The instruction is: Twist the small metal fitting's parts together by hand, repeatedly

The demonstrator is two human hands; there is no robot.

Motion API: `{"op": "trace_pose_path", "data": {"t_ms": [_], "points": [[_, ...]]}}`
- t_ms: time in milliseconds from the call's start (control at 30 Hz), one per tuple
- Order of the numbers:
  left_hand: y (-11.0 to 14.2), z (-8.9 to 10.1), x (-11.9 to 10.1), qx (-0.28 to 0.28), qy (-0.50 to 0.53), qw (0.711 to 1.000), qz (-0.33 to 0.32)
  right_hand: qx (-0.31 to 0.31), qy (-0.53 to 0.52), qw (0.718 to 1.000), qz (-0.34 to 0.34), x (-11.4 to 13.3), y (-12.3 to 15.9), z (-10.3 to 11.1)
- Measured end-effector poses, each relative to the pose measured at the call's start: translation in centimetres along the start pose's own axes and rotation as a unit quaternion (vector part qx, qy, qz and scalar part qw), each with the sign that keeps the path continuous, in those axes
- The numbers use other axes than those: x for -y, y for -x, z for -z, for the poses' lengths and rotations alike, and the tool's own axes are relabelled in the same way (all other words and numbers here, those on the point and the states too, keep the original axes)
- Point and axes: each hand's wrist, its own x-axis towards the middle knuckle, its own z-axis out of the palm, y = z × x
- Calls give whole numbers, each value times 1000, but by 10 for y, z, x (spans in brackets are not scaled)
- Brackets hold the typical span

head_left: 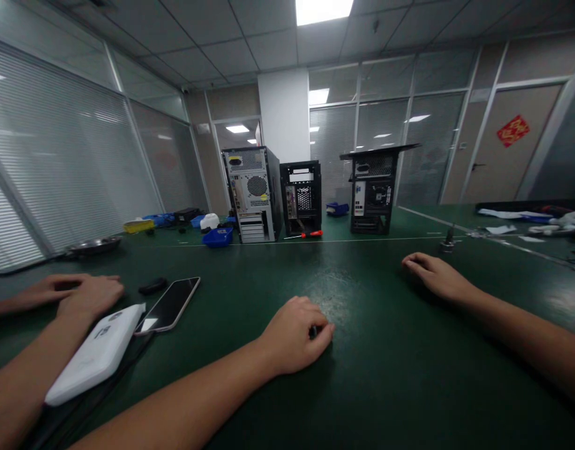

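My left hand [295, 335] rests on the green table with its fingers curled in. A dark spot shows between thumb and fingers, but I cannot make out whether it is an object or shadow. Farther right, my right hand [430, 274] lies on the tabletop, fingers curled and closed, with no object visible in it. Just beyond it stands a small metal piece [447, 240]. Three computer cases stand across the table: a tall grey one [252, 194], a black one [301, 197] and another black one [372, 194] with a panel lying on top. A red-handled screwdriver [312, 234] lies before the middle case.
At left, another person's hands [88, 297] rest near a white power bank [100, 353], a phone [171, 305] and a small black object [152, 286]. Behind are a metal bowl [94, 245], a yellow tray [138, 225] and a blue bin [217, 237]. Papers [500, 229] and tools lie far right.
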Motion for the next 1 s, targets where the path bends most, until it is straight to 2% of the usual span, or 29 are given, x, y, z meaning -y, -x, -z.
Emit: {"op": "trace_pose_path", "data": {"t_ms": [167,267,400,533,633,800,1000], "points": [[0,1,0,1,-4,1000,-2,-25,28,999,-1,-3,1,24],[0,2,0,3,-3,1000,2,-1,46,999,13,-8,4,29],[0,1,0,1,0,1000,4,24,58,997,39,-10,6,23],[-1,1,0,5,7,1000,9,43,73,993,86,-1,6,11],[-1,1,-1,8,8,1000,11,63,77,991,94,6,8,4],[-2,4,-4,16,9,1000,15,55,55,995,65,10,10,6],[-3,2,-3,10,-6,1000,8,10,12,999,-32,0,6,13]]}}
